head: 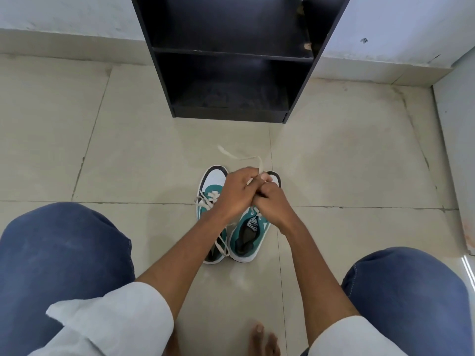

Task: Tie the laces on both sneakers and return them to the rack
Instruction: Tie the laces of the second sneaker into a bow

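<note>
Two teal and white sneakers stand side by side on the floor, toes pointing at the rack. The left sneaker [212,191] has loose white laces trailing over its side. Over the right sneaker [248,238] my left hand [235,195] and my right hand [272,205] are pressed together, both closed on its white lace [240,156]. One end of that lace loops up and away above my fingers. My hands hide the right sneaker's front and its eyelets.
A black shoe rack [231,57] with bare shelves stands against the white wall straight ahead. My knees in blue jeans [59,253] frame the scene left and right, and a bare foot [264,340] shows at the bottom. Pale floor tiles surround the sneakers.
</note>
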